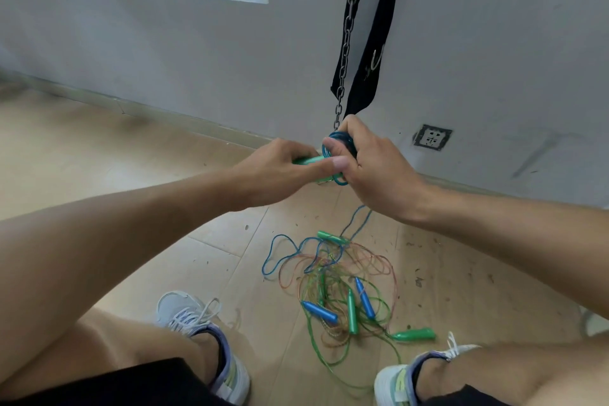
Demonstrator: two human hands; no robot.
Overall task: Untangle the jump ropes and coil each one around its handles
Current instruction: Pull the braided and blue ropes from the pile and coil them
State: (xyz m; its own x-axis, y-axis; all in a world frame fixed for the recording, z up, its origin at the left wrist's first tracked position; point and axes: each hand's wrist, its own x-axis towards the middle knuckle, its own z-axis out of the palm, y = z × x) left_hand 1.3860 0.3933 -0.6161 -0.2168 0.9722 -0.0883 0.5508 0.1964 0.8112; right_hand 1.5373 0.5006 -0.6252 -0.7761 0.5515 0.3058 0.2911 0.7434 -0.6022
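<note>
Two shoes (211, 339) frame the floor (99, 148) below me, a chain (346, 53) and black strap (379, 43) hanging by the wall ahead. Between my feet lies the tangled rope pile (336, 287). My left hand (280, 168) grips a green handle (308, 160); my right hand (369, 168) pinches the blue coil (339, 142) wound around it, its loose strand trailing down to the pile.

A light wooden floor (99, 148) meets a grey wall (164, 59) at the far side. A metal chain (349, 30) hangs in front of the wall, just beside a black strap (379, 36). A wall socket (431, 138) sits low on the right. Two pale sneakers (204, 339) rest on the near floor, among small bits of debris (418, 282).
</note>
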